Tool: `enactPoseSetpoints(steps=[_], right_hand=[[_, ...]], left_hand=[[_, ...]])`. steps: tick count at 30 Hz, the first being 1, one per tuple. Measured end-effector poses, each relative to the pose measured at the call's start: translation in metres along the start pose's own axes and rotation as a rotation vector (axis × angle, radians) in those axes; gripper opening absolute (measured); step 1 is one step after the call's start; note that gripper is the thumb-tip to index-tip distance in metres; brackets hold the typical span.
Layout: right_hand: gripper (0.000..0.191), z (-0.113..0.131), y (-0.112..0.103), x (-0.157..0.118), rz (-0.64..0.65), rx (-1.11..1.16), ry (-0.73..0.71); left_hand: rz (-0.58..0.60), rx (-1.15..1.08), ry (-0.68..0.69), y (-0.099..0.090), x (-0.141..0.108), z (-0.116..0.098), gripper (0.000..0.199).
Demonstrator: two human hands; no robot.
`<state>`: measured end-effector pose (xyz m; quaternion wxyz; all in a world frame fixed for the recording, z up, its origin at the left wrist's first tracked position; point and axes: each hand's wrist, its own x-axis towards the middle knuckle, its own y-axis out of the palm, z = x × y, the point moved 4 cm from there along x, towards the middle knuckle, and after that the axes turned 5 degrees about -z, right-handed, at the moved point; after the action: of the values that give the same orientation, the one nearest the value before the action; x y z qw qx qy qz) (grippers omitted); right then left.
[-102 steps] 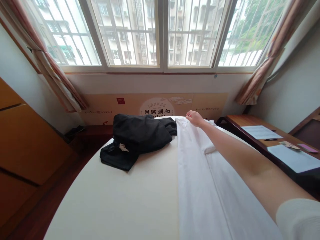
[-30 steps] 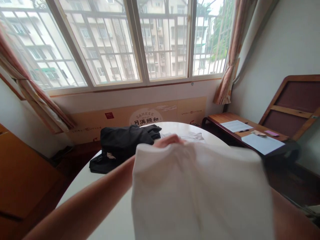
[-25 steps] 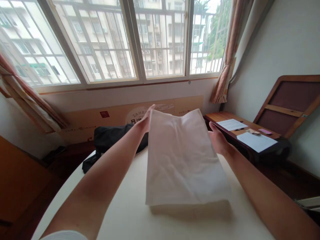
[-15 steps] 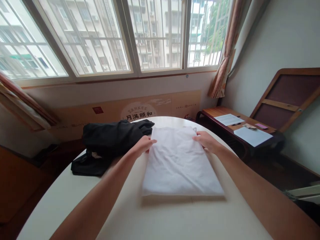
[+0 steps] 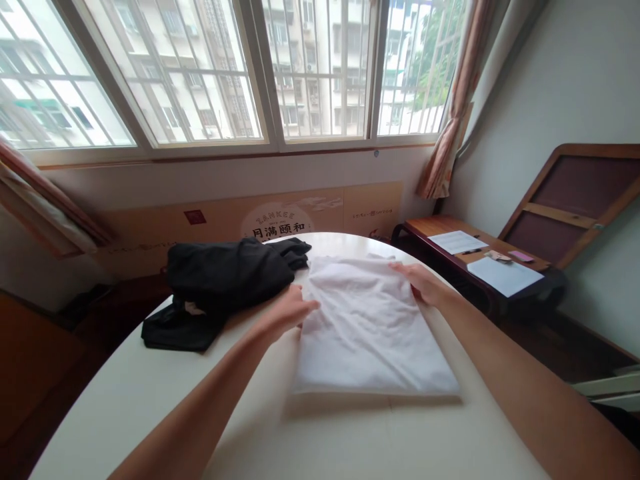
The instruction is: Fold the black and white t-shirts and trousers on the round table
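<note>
A folded white cloth (image 5: 370, 327) lies on the round white table (image 5: 125, 393), its near edge straight and some creases across its top. My left hand (image 5: 295, 308) pinches the cloth's left edge between thumb and fingers, part of the fingers hidden beneath or behind it. At the far right corner, my right hand (image 5: 414, 277) has its fingers closed on the cloth's edge. Left of the cloth sits a crumpled pile of black clothing (image 5: 230, 273), close to my left hand.
A low wooden table (image 5: 445, 233) with paper sheets (image 5: 505, 275) stands at the right, a framed panel (image 5: 565, 193) leaning behind it. A printed cardboard box (image 5: 325, 207) is beyond the round table, below the barred windows. Curtains hang on both sides.
My left hand has slid nearer along the cloth's left edge. The cloth has shifted slightly right, and my right hand has moved a little right with it.
</note>
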<state>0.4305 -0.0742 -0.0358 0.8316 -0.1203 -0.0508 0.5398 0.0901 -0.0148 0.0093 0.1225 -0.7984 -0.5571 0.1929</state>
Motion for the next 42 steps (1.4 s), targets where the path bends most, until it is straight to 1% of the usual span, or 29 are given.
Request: enactPoseSetpoints(steps=[2, 3, 4, 6, 8, 10, 11, 13, 15, 17, 18, 20, 21, 22, 23, 24, 27, 28, 29, 30, 31, 32, 34, 37, 39, 42], right_hand=[[0.028, 0.001, 0.005, -0.001, 0.033, 0.01, 0.014], [0.025, 0.004, 0.007, -0.001, 0.026, 0.012, -0.023], [0.028, 0.007, 0.009, -0.001, 0.008, 0.019, -0.084], [0.041, 0.013, 0.014, -0.002, -0.014, 0.061, -0.202], [0.053, 0.014, 0.018, -0.002, -0.009, 0.104, -0.245], [0.057, 0.011, 0.019, 0.001, -0.039, 0.033, -0.222], [0.056, 0.009, 0.018, 0.003, -0.073, -0.034, -0.204], [0.048, 0.007, 0.013, 0.006, -0.155, -0.163, -0.177], [0.044, 0.007, 0.009, 0.008, -0.199, -0.222, -0.173], [0.047, 0.008, 0.007, 0.008, -0.202, -0.24, -0.181], [0.048, 0.009, 0.006, 0.007, -0.198, -0.252, -0.181], [0.041, 0.009, 0.004, 0.005, -0.176, -0.276, -0.164], [0.037, 0.008, 0.004, 0.004, -0.159, -0.286, -0.149], [0.034, 0.007, 0.004, 0.003, -0.144, -0.294, -0.134], [0.033, 0.006, 0.004, 0.003, -0.134, -0.301, -0.124], [0.033, 0.006, 0.004, 0.003, -0.13, -0.305, -0.12], [0.033, 0.006, 0.004, 0.004, -0.142, -0.31, -0.138], [0.032, 0.006, 0.004, 0.004, -0.147, -0.31, -0.147], [0.031, 0.006, 0.004, 0.004, -0.151, -0.31, -0.152], [0.03, 0.006, 0.003, 0.004, -0.156, -0.309, -0.154], [0.029, 0.006, 0.003, 0.003, -0.16, -0.306, -0.155], [0.027, 0.005, 0.003, 0.003, -0.163, -0.302, -0.155], [0.026, 0.004, 0.003, 0.002, -0.164, -0.282, -0.156], [0.029, 0.0, 0.006, 0.002, -0.154, -0.224, -0.156], [0.032, -0.002, 0.008, 0.002, -0.147, -0.179, -0.16], [0.037, -0.003, 0.01, 0.003, -0.15, -0.122, -0.176]], left_hand=[[0.052, 0.048, -0.063, -0.002, -0.021, 0.0, 0.069], [0.07, 0.053, -0.077, -0.002, -0.031, -0.001, 0.075], [0.086, 0.052, -0.078, -0.003, -0.039, -0.002, 0.083], [0.133, 0.06, -0.06, -0.005, -0.052, -0.002, 0.1], [0.212, 0.091, -0.038, -0.006, -0.063, -0.002, 0.113], [0.281, 0.15, -0.03, -0.007, -0.07, 0.0, 0.12], [0.298, 0.201, -0.031, -0.007, -0.073, 0.0, 0.123], [0.282, 0.322, -0.022, -0.009, -0.076, 0.001, 0.126], [0.267, 0.436, 0.007, -0.008, -0.08, 0.0, 0.128], [0.291, 0.522, 0.042, -0.004, -0.086, -0.003, 0.13], [0.325, 0.557, 0.045, -0.002, -0.089, -0.003, 0.131], [0.424, 0.597, -0.007, 0.003, -0.094, -0.001, 0.136], [0.464, 0.578, -0.043, 0.004, -0.094, 0.001, 0.136], [0.483, 0.526, -0.075, 0.003, -0.09, 0.002, 0.133], [0.465, 0.447, -0.093, 0.002, -0.083, 0.003, 0.126], [0.393, 0.353, -0.083, -0.002, -0.072, 0.003, 0.117], [0.036, 0.079, 0.003, -0.019, -0.022, -0.001, 0.083], [-0.05, 0.009, 0.012, -0.023, -0.004, -0.002, 0.07], [-0.1, -0.048, 0.009, -0.024, 0.013, -0.003, 0.056], [-0.116, -0.092, -0.003, -0.023, 0.029, -0.004, 0.042], [-0.11, -0.122, -0.015, -0.02, 0.043, -0.006, 0.03], [-0.097, -0.141, -0.021, -0.017, 0.055, -0.008, 0.023], [-0.072, -0.16, -0.005, -0.009, 0.073, -0.011, 0.019], [-0.092, -0.177, 0.04, -0.001, 0.092, -0.013, 0.02], [-0.129, -0.167, 0.068, 0.002, 0.102, -0.011, 0.026], [-0.184, -0.162, 0.129, 0.008, 0.112, -0.008, 0.042]])
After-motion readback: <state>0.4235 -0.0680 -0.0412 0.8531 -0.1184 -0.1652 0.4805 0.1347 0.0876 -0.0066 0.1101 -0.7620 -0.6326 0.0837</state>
